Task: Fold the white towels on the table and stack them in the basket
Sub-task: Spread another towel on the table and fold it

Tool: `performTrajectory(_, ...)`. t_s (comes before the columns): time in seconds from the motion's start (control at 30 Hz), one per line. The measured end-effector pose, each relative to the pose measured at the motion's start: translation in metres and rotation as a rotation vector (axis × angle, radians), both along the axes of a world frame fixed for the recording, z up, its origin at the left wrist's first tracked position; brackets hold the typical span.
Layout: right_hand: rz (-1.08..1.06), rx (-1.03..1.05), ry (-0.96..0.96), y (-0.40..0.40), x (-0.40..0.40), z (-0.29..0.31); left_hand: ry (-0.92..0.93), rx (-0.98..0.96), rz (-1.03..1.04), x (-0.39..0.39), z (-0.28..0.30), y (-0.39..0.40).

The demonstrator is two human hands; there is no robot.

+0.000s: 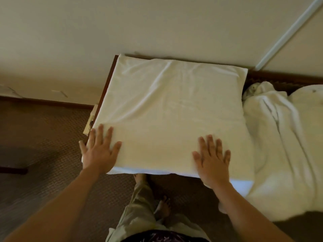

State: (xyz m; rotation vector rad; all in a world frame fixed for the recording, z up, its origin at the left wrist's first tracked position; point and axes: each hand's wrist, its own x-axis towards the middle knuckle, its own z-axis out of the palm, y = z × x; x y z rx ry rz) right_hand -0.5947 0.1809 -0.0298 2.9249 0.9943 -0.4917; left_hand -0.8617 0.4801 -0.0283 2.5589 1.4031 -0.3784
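A large white towel lies spread flat over the dark wooden table, folded once so that a doubled edge hangs over the near side. My left hand presses flat on the towel's near left corner, fingers straight and spread. My right hand lies flat on the near right part of the same towel, fingers straight too. A heap of crumpled white towels sits to the right, touching the spread towel's right edge. No basket is in view.
The table stands against a cream wall, with a white trim strip at upper right. Brown patterned carpet covers the floor on the left and below. My legs and bare feet are by the table's near edge.
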Motion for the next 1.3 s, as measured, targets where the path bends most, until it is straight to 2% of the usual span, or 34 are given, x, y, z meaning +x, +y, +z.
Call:
performTrajectory(0.13, -0.396, -0.002, 0.04, -0.053, 0.022, 0.005, -0.029, -0.023, 0.345, 0.014, 0.01, -0.012)
performTrajectory(0.17, -0.449, 0.012, 0.028, -0.051, 0.019, 0.007, -0.059, -0.009, 0.347, 0.025, 0.012, -0.023)
performTrajectory(0.23, -0.35, 0.076, -0.003, -0.032, -0.002, 0.009, -0.137, -0.007, 0.1, 0.056, 0.014, -0.062)
performTrajectory(0.33, 0.039, 0.13, 0.042, 0.004, -0.041, 0.002, -0.176, -0.094, -0.38, 0.119, 0.012, -0.129)
performTrajectory(0.37, 0.101, 0.126, 0.063, 0.012, -0.045, 0.001, -0.14, -0.12, -0.487, 0.136, 0.011, -0.145)
performTrajectory(0.43, 0.097, 0.116, 0.08, 0.01, -0.033, 0.004, -0.074, -0.12, -0.566, 0.154, 0.009, -0.152)
performTrajectory(0.57, -0.188, 0.093, 0.022, -0.064, 0.015, -0.001, -0.061, -0.022, -0.441, 0.122, -0.003, -0.11)
performTrajectory(0.7, -0.547, 0.11, 0.145, -0.122, 0.044, 0.002, -0.054, 0.01, -0.18, 0.068, -0.005, -0.054)
performTrajectory(0.77, -0.653, 0.069, 0.077, -0.113, 0.041, 0.002, -0.044, -0.029, 0.012, 0.055, -0.003, -0.04)
performTrajectory(0.83, -0.627, 0.096, -0.041, -0.084, 0.027, 0.005, -0.064, -0.045, 0.192, 0.059, 0.001, -0.044)
performTrajectory(0.87, -0.541, 0.14, -0.078, -0.065, 0.015, 0.007, -0.079, -0.035, 0.185, 0.066, 0.003, -0.053)
performTrajectory(0.9, -0.407, 0.178, -0.079, -0.043, 0.001, 0.008, -0.098, -0.03, 0.103, 0.074, 0.005, -0.066)
performTrajectory(1.0, 0.057, 0.214, 0.034, 0.02, -0.042, 0.004, -0.123, -0.083, -0.327, 0.103, 0.005, -0.109)
performTrajectory(1.03, 0.168, 0.194, 0.061, 0.033, -0.05, 0.003, -0.104, -0.092, -0.405, 0.108, 0.003, -0.115)
performTrajectory(1.1, 0.265, 0.138, 0.069, 0.043, -0.047, 0.002, -0.071, -0.068, -0.393, 0.106, 0.0, -0.099)
performTrajectory(1.17, 0.183, 0.081, 0.063, 0.03, -0.025, 0.001, -0.073, -0.038, -0.259, 0.082, -0.005, -0.065)
performTrajectory(1.3, -0.237, -0.034, 0.072, -0.004, 0.023, 0.009, -0.034, -0.022, 0.174, 0.018, -0.003, 0.012)
